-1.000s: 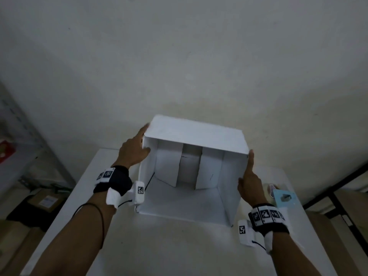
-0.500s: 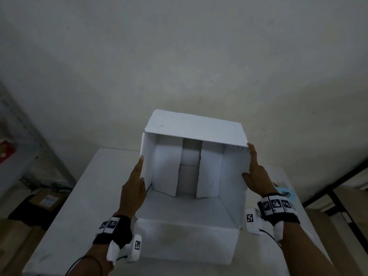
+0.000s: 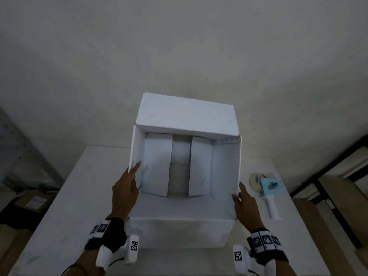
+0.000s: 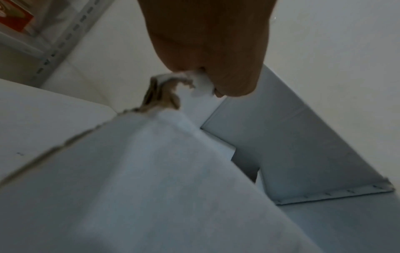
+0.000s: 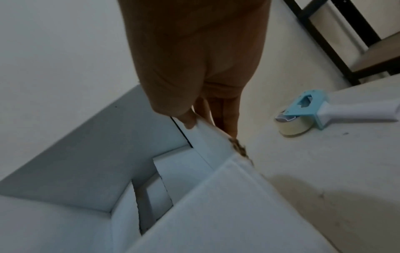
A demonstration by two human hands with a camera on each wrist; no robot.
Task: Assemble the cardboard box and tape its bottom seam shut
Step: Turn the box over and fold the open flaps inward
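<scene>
A white cardboard box (image 3: 187, 116) lies on its side on the white table (image 3: 79, 196), its open end facing me. At its far end the folded flaps (image 3: 157, 164) leave a gap in the middle. My left hand (image 3: 129, 182) holds the front edge of the left wall, index finger straight up along it. In the left wrist view the left hand (image 4: 207, 77) pinches that torn edge (image 4: 164, 95). My right hand (image 3: 242, 200) grips the right wall's lower front edge, and its wrist view shows the thumb (image 5: 188, 121) inside and fingers outside.
A blue tape dispenser (image 3: 268, 190) with a white handle and clear tape lies on the table right of the box, also in the right wrist view (image 5: 324, 109). A metal shelf (image 3: 18, 156) stands at left, a dark frame (image 3: 328, 176) at right.
The box has come nearer to me and now rises higher in view. My left hand left its top left corner for the left wall's front edge; my right hand slid down the right wall.
</scene>
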